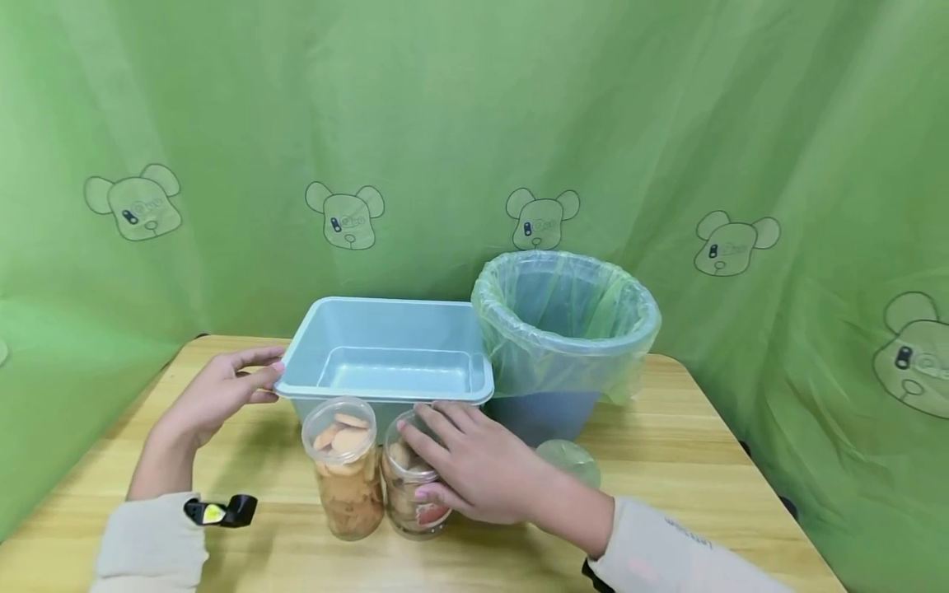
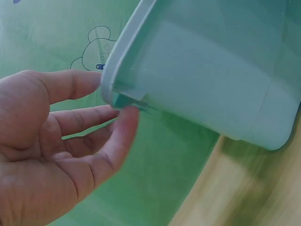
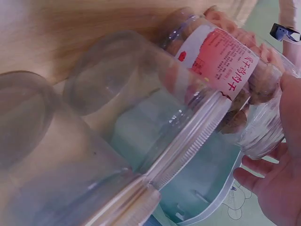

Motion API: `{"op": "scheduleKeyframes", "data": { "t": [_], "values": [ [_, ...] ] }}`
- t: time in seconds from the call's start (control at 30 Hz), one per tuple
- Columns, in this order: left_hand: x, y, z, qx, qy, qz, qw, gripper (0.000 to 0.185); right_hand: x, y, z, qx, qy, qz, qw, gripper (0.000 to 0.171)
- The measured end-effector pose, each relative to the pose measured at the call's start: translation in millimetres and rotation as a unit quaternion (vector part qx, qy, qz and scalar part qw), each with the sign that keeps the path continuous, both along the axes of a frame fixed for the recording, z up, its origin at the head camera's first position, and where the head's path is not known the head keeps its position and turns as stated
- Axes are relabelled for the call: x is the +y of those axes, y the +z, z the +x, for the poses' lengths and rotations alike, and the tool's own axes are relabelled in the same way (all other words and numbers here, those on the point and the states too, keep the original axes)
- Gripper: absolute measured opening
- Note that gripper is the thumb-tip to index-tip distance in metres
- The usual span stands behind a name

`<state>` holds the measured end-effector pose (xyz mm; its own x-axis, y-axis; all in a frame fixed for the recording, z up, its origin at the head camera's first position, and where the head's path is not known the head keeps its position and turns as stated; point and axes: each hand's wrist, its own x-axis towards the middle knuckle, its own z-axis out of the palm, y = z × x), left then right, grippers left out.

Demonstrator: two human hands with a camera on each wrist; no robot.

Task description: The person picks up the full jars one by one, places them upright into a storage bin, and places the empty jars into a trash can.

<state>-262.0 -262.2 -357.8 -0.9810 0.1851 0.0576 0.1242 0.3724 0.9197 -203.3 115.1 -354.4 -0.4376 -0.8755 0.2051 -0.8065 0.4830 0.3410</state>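
Observation:
At the left rim of a light blue plastic tub (image 1: 400,323), my left hand (image 1: 211,395) pinches the edge near the corner. The left wrist view shows its fingertips (image 2: 127,117) at the tub's lip. My right hand (image 1: 482,465) lies over the top of a clear jar of brown biscuits (image 1: 406,502), fingers and thumb curled about its lid end. That jar carries a red and white label (image 3: 221,61). Directly left of it stands another clear jar (image 1: 352,498), filled with pale biscuits, in front of the tub. Part of the gripped jar is hidden by my right hand.
A blue bin (image 1: 544,412) with a pale green liner stands right of the tub. Two clear jars (image 3: 136,89) with ridged lids appear near the right wrist; in the head view a clear round lid (image 1: 569,461) shows behind my right forearm. A green curtain hangs behind the wooden table (image 1: 667,461).

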Motion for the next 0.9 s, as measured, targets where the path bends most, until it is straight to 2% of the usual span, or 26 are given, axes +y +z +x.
{"op": "scheduleKeyframes", "data": {
  "t": [0.23, 0.37, 0.63, 0.9],
  "values": [
    [4.4, -6.5, -2.5, 0.005, 0.045, 0.037, 0.9983, 0.056, -0.6, -1.2, 0.6, 0.000, -0.005, 0.005, 1.000, 0.074],
    [6.3, -8.5, -2.7, 0.013, 0.060, 0.053, 0.9967, 0.053, -3.1, 0.1, -1.1, -0.003, 0.003, -0.003, 1.000, 0.073],
    [6.3, -10.7, -4.8, 0.007, 0.058, 0.072, 0.9957, 0.055, -8.5, 5.3, -5.0, -0.030, 0.003, 0.013, 0.999, 0.074],
    [5.4, -10.4, -3.7, 0.008, 0.061, 0.071, 0.9956, 0.055, -15.4, 12.0, -14.0, -0.060, 0.042, -0.021, 0.997, 0.071]
  ]
}}
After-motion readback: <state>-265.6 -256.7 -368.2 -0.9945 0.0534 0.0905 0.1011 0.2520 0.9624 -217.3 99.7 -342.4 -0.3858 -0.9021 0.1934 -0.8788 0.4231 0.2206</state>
